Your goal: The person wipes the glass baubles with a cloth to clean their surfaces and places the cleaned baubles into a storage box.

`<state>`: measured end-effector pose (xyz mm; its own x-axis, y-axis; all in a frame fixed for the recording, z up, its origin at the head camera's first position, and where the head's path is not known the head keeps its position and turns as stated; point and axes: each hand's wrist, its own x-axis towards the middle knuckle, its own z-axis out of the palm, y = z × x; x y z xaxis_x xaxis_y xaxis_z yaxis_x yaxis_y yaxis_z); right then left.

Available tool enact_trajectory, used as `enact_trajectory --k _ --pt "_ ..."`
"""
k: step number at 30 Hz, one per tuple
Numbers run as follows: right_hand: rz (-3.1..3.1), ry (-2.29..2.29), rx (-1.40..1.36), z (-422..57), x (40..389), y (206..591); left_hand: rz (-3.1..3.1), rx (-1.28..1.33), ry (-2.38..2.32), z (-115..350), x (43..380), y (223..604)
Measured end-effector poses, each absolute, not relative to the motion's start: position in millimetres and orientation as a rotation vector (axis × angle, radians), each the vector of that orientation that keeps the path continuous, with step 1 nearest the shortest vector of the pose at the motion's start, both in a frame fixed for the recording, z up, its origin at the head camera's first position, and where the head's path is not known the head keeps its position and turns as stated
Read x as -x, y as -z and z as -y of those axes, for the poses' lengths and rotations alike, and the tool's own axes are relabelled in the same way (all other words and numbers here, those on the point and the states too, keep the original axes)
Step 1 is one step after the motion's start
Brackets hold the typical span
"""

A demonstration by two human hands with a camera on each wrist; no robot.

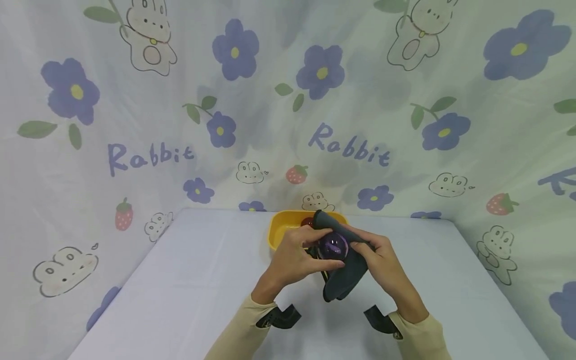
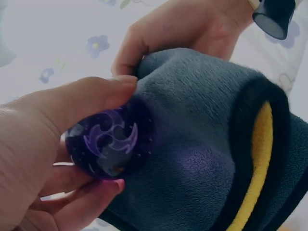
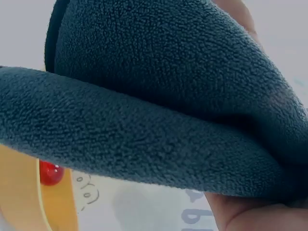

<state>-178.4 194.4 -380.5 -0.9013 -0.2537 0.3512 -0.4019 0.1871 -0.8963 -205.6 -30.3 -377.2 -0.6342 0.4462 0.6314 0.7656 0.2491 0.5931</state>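
A glossy purple ball (image 1: 333, 246) with a swirl emblem sits between the thumb and fingers of my left hand (image 1: 290, 257). My right hand (image 1: 382, 260) grips a folded dark grey-blue cloth (image 1: 348, 275), which lies against the ball's right side. In the left wrist view the ball (image 2: 113, 137) shows its three-armed swirl, and the cloth (image 2: 192, 130) has a dark border with a yellow inner face. The cloth (image 3: 144, 130) fills most of the right wrist view and hides most of the right hand's fingers.
Behind the hands, on the white table (image 1: 202, 270), stands a yellow container (image 1: 280, 227). A red ball (image 1: 307, 221) shows inside it, partly hidden by the cloth and left hand. A patterned curtain (image 1: 270, 100) hangs along the back and sides.
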Motion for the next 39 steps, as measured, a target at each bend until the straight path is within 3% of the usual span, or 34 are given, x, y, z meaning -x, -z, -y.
enact_trajectory --k 20,31,39 --pt "2.285 -1.869 -0.58 -186 167 370 2.192 0.761 1.71 35 210 378" --pt "2.306 -1.681 -0.555 -184 155 361 2.273 0.734 1.679 35 210 376" --pt "2.273 -1.531 -0.688 -177 151 364 2.28 0.775 1.627 32 209 377"
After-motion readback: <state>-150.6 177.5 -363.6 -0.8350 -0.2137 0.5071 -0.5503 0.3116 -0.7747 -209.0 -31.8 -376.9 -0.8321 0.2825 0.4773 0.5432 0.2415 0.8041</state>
